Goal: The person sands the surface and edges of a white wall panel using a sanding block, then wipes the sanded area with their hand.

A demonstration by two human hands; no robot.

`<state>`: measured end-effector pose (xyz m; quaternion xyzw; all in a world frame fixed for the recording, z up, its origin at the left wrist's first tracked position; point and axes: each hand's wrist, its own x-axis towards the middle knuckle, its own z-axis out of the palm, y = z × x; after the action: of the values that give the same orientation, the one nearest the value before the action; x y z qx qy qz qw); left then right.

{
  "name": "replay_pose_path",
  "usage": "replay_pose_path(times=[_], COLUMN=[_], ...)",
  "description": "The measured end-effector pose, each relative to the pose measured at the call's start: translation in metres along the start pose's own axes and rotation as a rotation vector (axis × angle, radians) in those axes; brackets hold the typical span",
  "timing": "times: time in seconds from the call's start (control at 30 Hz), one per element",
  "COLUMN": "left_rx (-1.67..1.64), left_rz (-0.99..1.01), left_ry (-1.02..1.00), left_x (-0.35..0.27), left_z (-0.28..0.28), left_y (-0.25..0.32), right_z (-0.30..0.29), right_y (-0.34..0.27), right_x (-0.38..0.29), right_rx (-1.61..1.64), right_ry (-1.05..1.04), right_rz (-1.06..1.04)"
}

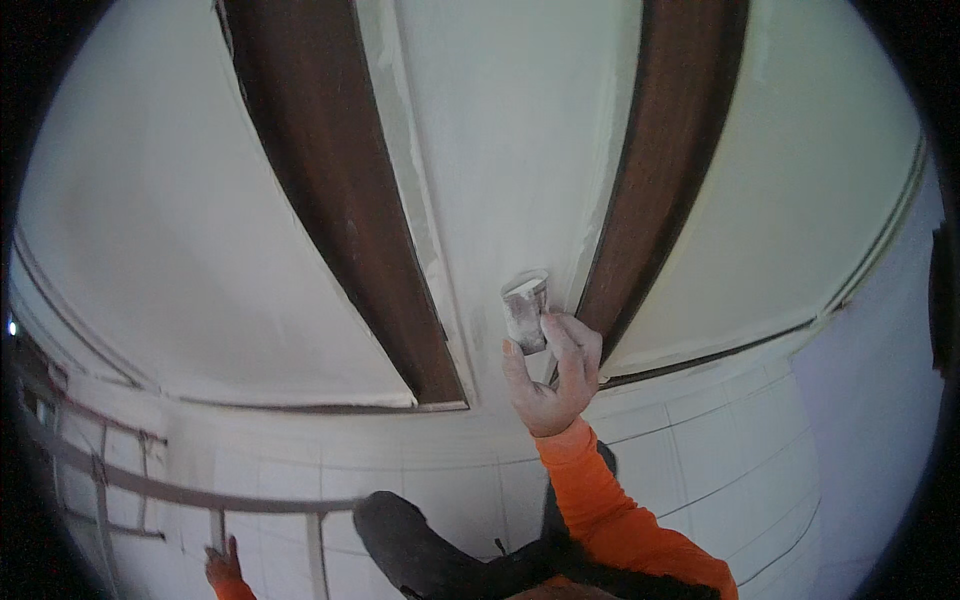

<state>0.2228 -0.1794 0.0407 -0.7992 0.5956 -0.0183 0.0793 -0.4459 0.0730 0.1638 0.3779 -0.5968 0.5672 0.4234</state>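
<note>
In my raised right hand (559, 367), a worn, dust-covered sheet of sandpaper (525, 311), apparently bent into a curve, is pinched between thumb and fingers. It is held in front of a white painted panel (510, 165), between two brown wooden strips; I cannot tell if it touches the panel. White dust coats the fingers. At the lower left, my left hand (223, 568) is at a rung of a metal ladder (217, 529), its fingers curled and one digit pointing along the rung. Orange sleeves cover both arms.
Dark brown wooden strips run along the left (322, 172) and right (679, 165) of the panel. Pale edging flanks them. A ladder rail (187, 493) reaches my dark-clad leg (394, 525). White tiles (720, 457) show below, with a thin cable (795, 551) at the right.
</note>
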Motion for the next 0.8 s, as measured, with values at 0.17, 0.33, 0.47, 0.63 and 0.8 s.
replay_pose_path(times=[0.17,0.33,0.47,0.63,0.8], left_rx=[-0.007,0.153,0.151,0.170,0.216], left_rz=[0.215,0.206,0.319,0.410,0.486], left_ry=[0.005,-0.250,-0.226,-0.224,-0.235], left_x=[-0.010,-0.005,-0.014,-0.008,-0.006], left_z=[-0.033,-0.019,-0.031,-0.030,-0.022], left_y=[-0.002,-0.035,-0.022,-0.019,-0.026], right_z=[0.013,0.039,0.047,0.057,0.060], right_y=[-0.018,-0.023,-0.010,-0.018,-0.035], right_x=[-0.005,-0.006,-0.017,0.001,0.071], right_rx=[-0.339,-0.505,-0.613,-0.668,-0.621], right_ry=[0.200,0.267,0.301,0.321,0.341], right_rz=[0.038,-0.009,-0.046,-0.071,-0.180])
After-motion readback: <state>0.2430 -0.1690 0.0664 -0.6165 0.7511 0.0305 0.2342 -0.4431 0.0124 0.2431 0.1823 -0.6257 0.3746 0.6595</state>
